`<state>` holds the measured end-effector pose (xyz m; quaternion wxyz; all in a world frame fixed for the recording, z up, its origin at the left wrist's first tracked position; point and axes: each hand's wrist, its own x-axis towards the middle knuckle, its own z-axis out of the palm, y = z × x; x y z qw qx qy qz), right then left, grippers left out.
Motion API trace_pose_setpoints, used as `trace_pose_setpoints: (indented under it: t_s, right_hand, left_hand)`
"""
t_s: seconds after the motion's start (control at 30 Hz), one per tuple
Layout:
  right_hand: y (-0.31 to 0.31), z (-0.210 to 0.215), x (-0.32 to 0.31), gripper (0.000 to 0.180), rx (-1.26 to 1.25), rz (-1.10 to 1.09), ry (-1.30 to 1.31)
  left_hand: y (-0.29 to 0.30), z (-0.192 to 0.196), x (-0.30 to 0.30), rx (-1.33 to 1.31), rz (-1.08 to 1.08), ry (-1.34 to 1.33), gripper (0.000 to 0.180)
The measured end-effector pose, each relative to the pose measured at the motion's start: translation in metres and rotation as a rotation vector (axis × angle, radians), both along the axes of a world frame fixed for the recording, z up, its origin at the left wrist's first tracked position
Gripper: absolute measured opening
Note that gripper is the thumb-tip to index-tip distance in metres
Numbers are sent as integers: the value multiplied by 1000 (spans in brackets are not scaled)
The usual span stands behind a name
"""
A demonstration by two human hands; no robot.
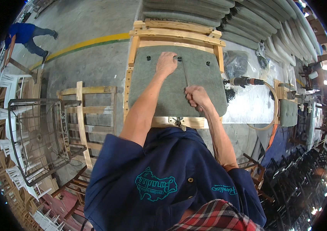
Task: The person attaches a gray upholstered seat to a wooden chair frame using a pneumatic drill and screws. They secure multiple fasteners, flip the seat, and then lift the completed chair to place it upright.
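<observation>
Far left, a co-worker [22,35] bends over, well apart from the bench; nearer, a dark metal wire rack [10,127] and a slatted wooden pallet [79,127]; centre, the grey upholstered panel [163,94] lies flat right in front of the wearer, timber frame [171,35] along its far edge; left black button [148,58] sits clear of both hands; left hand [166,64] is down on the panel, fingers curled just beside the middle black button [179,59]; can't tell if they grip it; a thin dark strand [185,73], likely cord, runs from that button toward the wearer; right hand [198,97] is closed in a fist, seemingly gripping its near end; right black button [208,63] untouched; further right, loose small black parts [229,94] and a power driver [244,81]; tips: brace the button with the left, keep tension steady and in line, don't jerk; match its depth to the outer two.
</observation>
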<state>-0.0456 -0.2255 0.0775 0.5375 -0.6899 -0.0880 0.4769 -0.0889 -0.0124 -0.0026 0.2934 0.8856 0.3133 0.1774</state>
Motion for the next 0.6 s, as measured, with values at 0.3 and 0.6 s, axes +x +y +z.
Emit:
trace_pose_setpoints:
  t_s: [0.3,0.6]
  right_hand:
    - [-56,25,20,21,148,-32,31]
    - [-274,14,36,26,-91,-85,224]
  left_hand:
    - [6,-14,-3,56,-44,29,32]
    - [11,-8,5,88,-111,-50,22]
